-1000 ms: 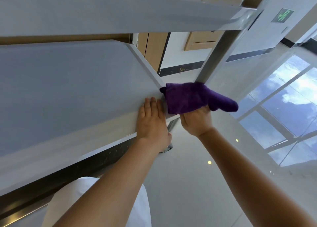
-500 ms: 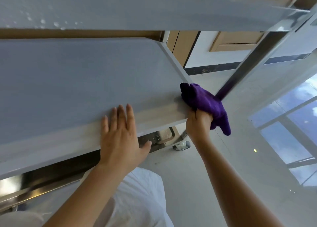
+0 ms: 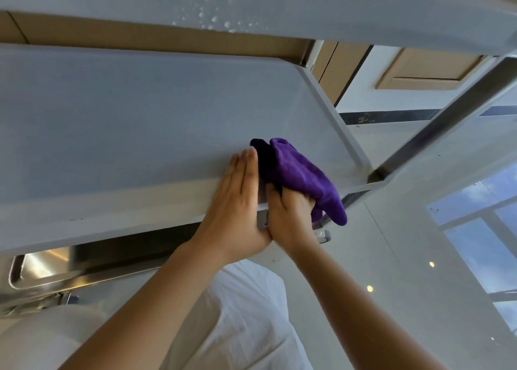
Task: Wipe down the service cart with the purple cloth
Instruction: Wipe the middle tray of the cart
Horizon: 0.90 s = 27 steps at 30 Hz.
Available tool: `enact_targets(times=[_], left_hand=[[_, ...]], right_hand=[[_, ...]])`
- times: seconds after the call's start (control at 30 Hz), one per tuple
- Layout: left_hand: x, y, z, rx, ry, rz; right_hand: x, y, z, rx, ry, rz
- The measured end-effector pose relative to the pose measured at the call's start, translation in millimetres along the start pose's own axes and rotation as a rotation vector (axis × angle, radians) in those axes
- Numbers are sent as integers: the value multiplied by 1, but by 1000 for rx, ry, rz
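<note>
The service cart's grey middle shelf point(image 3: 126, 123) fills the left and centre of the head view, with a raised rim along its near edge. My right hand point(image 3: 291, 216) grips a bunched purple cloth point(image 3: 299, 174) against the shelf just inside that near rim. My left hand point(image 3: 237, 202) lies flat with straight fingers on the rim, touching the right hand's left side. Water drops sit on the cart's upper shelf point(image 3: 218, 20) above.
A metal upright post point(image 3: 447, 118) rises at the shelf's right corner. A steel lower tray point(image 3: 42, 269) shows beneath at left, and a caster point(image 3: 321, 235) below the hands. Glossy floor reflecting windows lies to the right. White clothing point(image 3: 237, 313) is at the bottom.
My right hand slid the cloth left from the shelf's right corner onto the shelf surface. My left hand moved right along the rim until it met the right hand.
</note>
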State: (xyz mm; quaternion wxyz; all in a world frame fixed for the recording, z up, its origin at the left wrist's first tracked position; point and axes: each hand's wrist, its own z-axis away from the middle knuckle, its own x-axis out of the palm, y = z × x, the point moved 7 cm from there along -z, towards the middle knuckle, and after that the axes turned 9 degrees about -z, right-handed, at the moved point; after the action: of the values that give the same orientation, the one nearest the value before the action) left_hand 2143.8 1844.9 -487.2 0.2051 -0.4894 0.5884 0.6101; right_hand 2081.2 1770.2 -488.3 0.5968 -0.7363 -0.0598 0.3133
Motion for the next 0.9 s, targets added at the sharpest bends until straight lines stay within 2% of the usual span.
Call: enact_targets(times=[0.07, 0.13, 0.17, 0.23, 0.3, 0.37, 0.43, 0.6, 0.73, 0.9], left_hand=[[-5, 0, 2, 47, 35, 65], [-11, -4, 4, 26, 45, 125], [-13, -6, 7, 9, 29, 125], [-18, -15, 17, -34, 6, 4], [-26, -31, 31, -84, 20, -196], [-34, -47, 47, -147, 23, -338], [-41, -59, 58, -210, 28, -438], [-45, -73, 71, -325, 2, -517], [-47, -74, 73, -297, 40, -266], [-53, -72, 78, -253, 65, -38]], right_hand=[[15, -11, 11, 55, -234, -176], [15, -17, 15, 197, -442, -302], [11, -16, 12, 247, -520, -312], [0, -16, -2, 212, -613, -193], [-12, -18, -17, 55, -639, 98], [-19, -17, -28, -199, -663, 617], [-20, -10, -34, -358, -674, 944], [-9, 10, -32, -412, -624, 964], [10, 5, -21, -519, -540, 993], [56, -16, -1, -539, -586, 997]])
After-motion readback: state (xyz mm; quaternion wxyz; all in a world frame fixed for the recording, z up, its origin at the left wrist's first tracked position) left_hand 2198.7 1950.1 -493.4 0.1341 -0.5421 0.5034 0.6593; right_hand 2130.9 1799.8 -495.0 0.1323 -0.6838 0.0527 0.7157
